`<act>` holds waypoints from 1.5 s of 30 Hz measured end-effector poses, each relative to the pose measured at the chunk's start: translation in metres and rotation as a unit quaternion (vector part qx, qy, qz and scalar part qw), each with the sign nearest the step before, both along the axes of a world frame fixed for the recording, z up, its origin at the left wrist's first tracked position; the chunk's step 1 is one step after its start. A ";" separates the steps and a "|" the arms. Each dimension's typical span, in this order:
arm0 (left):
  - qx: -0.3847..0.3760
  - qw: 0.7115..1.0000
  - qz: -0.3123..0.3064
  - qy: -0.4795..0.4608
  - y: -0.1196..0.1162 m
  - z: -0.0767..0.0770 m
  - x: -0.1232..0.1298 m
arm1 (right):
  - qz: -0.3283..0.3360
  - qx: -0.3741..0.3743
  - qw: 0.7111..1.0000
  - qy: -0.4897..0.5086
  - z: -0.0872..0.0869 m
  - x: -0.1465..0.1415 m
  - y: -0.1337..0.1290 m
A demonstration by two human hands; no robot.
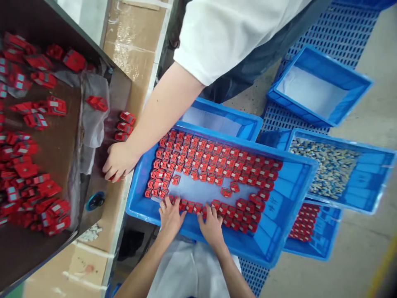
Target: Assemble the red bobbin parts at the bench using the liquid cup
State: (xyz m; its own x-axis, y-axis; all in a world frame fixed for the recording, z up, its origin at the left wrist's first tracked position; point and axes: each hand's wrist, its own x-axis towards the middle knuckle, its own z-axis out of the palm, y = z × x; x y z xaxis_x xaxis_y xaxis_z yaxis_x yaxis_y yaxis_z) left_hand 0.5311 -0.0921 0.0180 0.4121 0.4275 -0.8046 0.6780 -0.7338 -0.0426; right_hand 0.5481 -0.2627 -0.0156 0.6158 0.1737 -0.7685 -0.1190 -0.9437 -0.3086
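A large blue bin [285, 209] holds rows of small red pieces [214, 159] on a pale sheet. At the bin's near edge, my left hand [171, 215] rests with its fingertips on red pieces in the nearest row. My right hand [211, 223] lies a little to the right, its fingers bent over pieces of the same row. Both hands have their fingers apart. A pale gap lies in the middle of the rows, with two tilted red pieces [230, 190] at its right side.
Another person's arm [167, 103] reaches across the bin's upper left to red pieces by a dark box [119, 87], which holds a heap of red pieces [27, 182]. More blue bins [356, 203] stand at the right, one with small mixed pieces.
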 end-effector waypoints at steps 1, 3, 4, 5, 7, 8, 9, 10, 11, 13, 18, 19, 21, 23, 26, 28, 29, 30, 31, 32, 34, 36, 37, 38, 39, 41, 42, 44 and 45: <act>-0.002 1.000 0.000 -0.009 0.002 0.000 0.000 | -0.008 0.008 1.000 0.008 0.001 0.004 -0.003; -0.011 1.000 -0.002 -0.024 0.007 -0.003 0.000 | -0.024 0.038 0.999 0.015 0.002 0.008 -0.008; -0.017 0.999 -0.004 -0.027 0.009 -0.004 0.000 | -0.029 0.056 0.998 0.015 0.002 0.007 -0.009; -0.023 0.999 -0.007 -0.028 0.011 -0.006 0.000 | -0.032 0.071 0.997 0.013 0.002 0.005 -0.009; -0.025 0.999 -0.015 -0.022 0.013 -0.009 0.000 | -0.041 0.082 0.996 0.005 0.003 0.000 -0.006; -0.025 0.999 -0.017 -0.017 0.013 -0.010 0.000 | -0.049 0.080 0.996 -0.001 0.003 -0.003 -0.003; -0.026 0.999 -0.020 -0.012 0.014 -0.010 -0.001 | -0.059 0.074 0.996 -0.007 0.002 -0.005 0.000; -0.028 0.999 -0.020 -0.007 0.016 -0.011 -0.002 | -0.072 0.067 0.995 -0.015 0.002 -0.006 0.002; -0.031 0.999 -0.018 -0.005 0.018 -0.011 -0.003 | -0.086 0.064 0.994 -0.023 0.002 -0.007 0.002; -0.045 0.999 -0.003 -0.016 0.024 -0.011 -0.005 | -0.116 0.075 0.989 -0.041 0.001 -0.005 -0.002; -0.078 0.994 0.036 -0.064 0.038 -0.012 -0.008 | -0.207 0.140 0.966 -0.063 0.006 -0.006 -0.031; -0.082 0.993 0.046 -0.070 0.038 -0.012 -0.009 | -0.223 0.138 0.963 -0.054 0.008 -0.008 -0.035; -0.096 0.990 0.069 -0.081 0.037 -0.013 -0.010 | -0.229 0.113 0.966 -0.031 0.010 -0.013 -0.038; -0.116 0.986 0.088 -0.083 0.035 -0.015 -0.012 | -0.192 0.078 0.978 -0.016 0.009 -0.016 -0.036; -0.146 0.980 0.102 -0.087 0.033 -0.020 -0.010 | -0.112 0.038 0.993 -0.007 0.006 -0.017 -0.029; -0.182 0.972 0.115 -0.098 0.032 -0.024 -0.005 | -0.083 0.035 0.996 0.003 0.003 -0.016 -0.025; -0.207 0.965 0.124 -0.104 0.032 -0.027 -0.002 | -0.078 0.043 0.996 0.004 0.001 -0.016 -0.023; -0.230 0.958 0.133 -0.109 0.031 -0.029 0.002 | -0.081 0.058 0.995 0.000 0.000 -0.017 -0.021; -0.248 0.952 0.140 -0.112 0.029 -0.032 0.006 | -0.091 0.077 0.993 -0.007 -0.002 -0.018 -0.019; -0.259 0.948 0.145 -0.112 0.027 -0.035 0.010 | -0.105 0.102 0.989 -0.013 -0.005 -0.019 -0.016; -0.256 0.949 0.146 -0.108 0.022 -0.039 0.016 | -0.140 0.166 0.976 -0.021 -0.013 -0.020 -0.009; -0.253 0.950 0.149 -0.106 0.018 -0.043 0.020 | -0.174 0.229 0.957 -0.022 -0.023 -0.017 0.000; -0.252 0.950 0.151 -0.108 0.017 -0.044 0.022 | -0.189 0.252 0.949 -0.020 -0.028 -0.013 0.005; -0.251 0.949 0.152 -0.111 0.016 -0.045 0.023 | -0.202 0.266 0.943 -0.017 -0.033 -0.008 0.010; -0.251 0.949 0.152 -0.115 0.018 -0.045 0.025 | -0.209 0.268 0.940 -0.013 -0.036 -0.002 0.015; -0.247 0.952 0.141 -0.113 0.024 -0.042 0.028 | -0.202 0.243 0.949 0.002 -0.040 0.014 0.022; -0.241 0.956 0.131 -0.107 0.029 -0.040 0.029 | -0.189 0.213 0.959 0.011 -0.040 0.022 0.023; -0.219 0.965 0.107 -0.097 0.039 -0.035 0.033 | -0.150 0.137 0.979 0.010 -0.038 0.039 0.025; -0.207 0.969 0.098 -0.094 0.042 -0.033 0.035 | -0.126 0.111 0.986 -0.003 -0.037 0.046 0.025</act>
State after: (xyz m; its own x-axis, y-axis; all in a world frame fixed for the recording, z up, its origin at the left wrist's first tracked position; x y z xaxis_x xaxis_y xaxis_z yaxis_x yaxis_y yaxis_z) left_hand 0.5660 -0.0497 -0.0145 0.5118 0.1677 -0.8426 0.7727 -0.5185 0.3661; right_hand 0.5944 -0.2375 -0.0523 0.6657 0.1785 -0.7246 -0.3382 -0.7934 -0.5062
